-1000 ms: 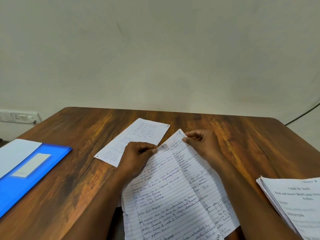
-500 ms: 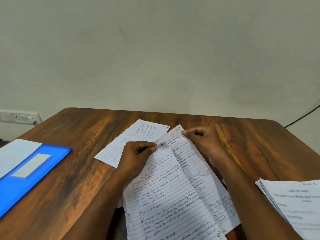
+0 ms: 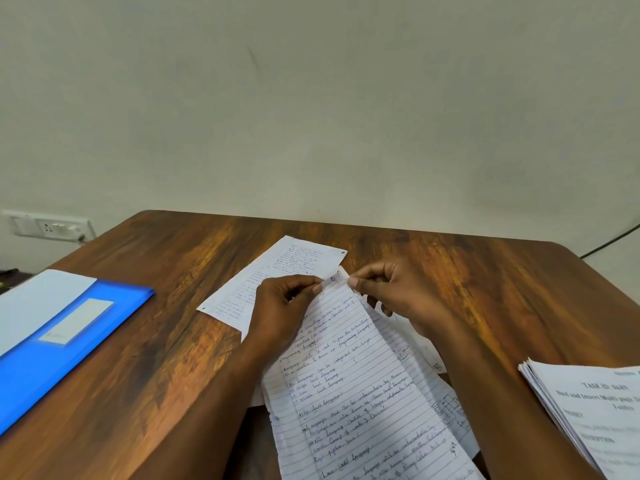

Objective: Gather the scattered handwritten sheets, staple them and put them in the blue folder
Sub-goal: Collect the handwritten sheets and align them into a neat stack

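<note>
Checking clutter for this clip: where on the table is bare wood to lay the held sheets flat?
Bare wood shows between the blue folder and the loose sheet, and on the right between the right hand and the printed stack. The far strip of the table by the wall is open too. The near middle is crowded: both hands pinch the held sheets there, left hand included.

Office desk [image 3: 485, 271] (folder [image 3: 52, 358], paperwork [image 3: 595, 417])

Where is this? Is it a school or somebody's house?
I can't tell which. It looks like a study or office desk: a wooden table against a bare wall, handwritten lined sheets, a blue folder and a stack of printed papers.
</note>
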Demonstrator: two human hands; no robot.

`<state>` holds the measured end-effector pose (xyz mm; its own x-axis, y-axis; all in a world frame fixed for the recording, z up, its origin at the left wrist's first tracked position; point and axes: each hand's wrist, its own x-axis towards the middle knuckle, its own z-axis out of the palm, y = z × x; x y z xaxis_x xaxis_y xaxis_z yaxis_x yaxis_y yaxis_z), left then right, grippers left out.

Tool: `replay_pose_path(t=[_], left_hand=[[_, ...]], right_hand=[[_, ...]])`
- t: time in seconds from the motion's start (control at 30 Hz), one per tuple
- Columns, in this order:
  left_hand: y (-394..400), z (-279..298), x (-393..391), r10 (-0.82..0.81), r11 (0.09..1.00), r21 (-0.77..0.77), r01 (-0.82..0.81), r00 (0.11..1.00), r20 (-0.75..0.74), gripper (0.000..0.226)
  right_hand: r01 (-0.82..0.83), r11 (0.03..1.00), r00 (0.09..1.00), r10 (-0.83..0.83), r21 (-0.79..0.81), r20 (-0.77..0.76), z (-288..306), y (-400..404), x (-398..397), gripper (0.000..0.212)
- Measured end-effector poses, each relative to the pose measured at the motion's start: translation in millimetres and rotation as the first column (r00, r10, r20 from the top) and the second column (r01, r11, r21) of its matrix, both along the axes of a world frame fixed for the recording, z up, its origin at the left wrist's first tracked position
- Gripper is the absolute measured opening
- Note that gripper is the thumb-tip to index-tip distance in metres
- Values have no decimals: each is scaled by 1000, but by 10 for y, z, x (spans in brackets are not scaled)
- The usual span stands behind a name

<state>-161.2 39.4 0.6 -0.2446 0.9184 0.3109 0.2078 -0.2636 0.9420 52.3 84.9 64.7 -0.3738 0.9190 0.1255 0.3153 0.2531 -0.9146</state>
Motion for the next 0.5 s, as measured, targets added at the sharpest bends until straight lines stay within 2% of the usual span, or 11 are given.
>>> replay_pose_path(t=[0.2, 0.5], left_hand=[[1, -8, 24, 29, 1000, 4, -29, 1000, -6, 13], [30, -45, 62, 60, 997, -38, -59, 998, 1, 13]], right_hand=[[-29, 999, 997, 30, -20, 69, 12, -30, -25, 10], [-1, 1000, 996, 4, -24, 90, 28, -23, -43, 7]])
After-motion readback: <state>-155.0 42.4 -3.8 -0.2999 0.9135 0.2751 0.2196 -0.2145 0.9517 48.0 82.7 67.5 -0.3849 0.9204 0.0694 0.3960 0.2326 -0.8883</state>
